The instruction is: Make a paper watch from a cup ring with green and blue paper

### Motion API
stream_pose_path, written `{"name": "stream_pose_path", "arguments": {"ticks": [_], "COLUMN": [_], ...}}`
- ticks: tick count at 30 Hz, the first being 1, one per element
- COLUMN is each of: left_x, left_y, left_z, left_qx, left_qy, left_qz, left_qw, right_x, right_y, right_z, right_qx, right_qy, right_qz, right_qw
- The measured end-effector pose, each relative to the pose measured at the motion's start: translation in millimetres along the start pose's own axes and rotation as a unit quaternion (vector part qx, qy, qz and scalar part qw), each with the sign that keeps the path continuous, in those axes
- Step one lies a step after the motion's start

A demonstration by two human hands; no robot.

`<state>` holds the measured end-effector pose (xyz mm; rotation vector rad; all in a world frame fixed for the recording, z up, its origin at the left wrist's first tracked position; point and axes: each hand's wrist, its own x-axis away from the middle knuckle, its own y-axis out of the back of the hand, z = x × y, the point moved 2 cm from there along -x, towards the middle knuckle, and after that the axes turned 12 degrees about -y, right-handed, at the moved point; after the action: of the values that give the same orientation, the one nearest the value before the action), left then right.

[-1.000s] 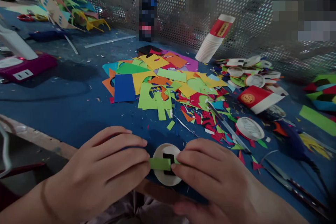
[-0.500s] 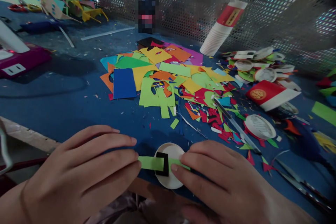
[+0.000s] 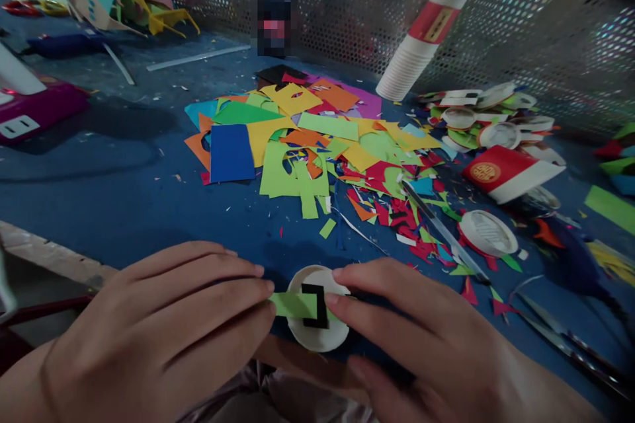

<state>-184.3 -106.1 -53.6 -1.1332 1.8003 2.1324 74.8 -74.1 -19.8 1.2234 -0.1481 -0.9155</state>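
A round white paper cup bottom point(image 3: 313, 342) lies near the table's front edge between my hands. Across it runs a light green paper strip point(image 3: 292, 305), with a black bracket-shaped paper piece point(image 3: 317, 325) around the strip's end. The fingertips of my left hand point(image 3: 198, 317) close on the strip's left end. Two fingertips of my right hand point(image 3: 401, 317) press on the right side of the cup bottom, at its rim and beside the black piece. My right thumb sits apart, lower down. Fingers cover part of the green paper on the right.
Coloured paper scraps point(image 3: 297, 178) pile up ahead. A craft knife point(image 3: 446, 231) and scissors point(image 3: 560, 337) lie at right, near another cup bottom point(image 3: 489, 232) and a red cup piece point(image 3: 510, 173). Stacked paper cups point(image 3: 417, 46) lean against perforated metal point(image 3: 327, 6). A glue gun point(image 3: 64, 45) lies left.
The strip and black piece have shifted right across the cup bottom, my left fingers moving along. My right fingers have spread, one now on the rim, and the thumb shows lower. The view has shifted slightly.
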Motion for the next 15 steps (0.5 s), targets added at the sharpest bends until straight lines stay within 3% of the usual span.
{"name": "stream_pose_path", "arguments": {"ticks": [15], "left_x": [-9.2], "left_y": [-8.3], "left_z": [-0.7], "left_qx": [0.048], "left_qy": [-0.001], "left_qz": [-0.004], "left_qw": [0.999], "right_x": [1.6], "right_y": [-2.2], "right_z": [-1.4], "right_qx": [-0.010], "right_qy": [0.011], "right_qz": [0.008], "right_qw": [1.000]}}
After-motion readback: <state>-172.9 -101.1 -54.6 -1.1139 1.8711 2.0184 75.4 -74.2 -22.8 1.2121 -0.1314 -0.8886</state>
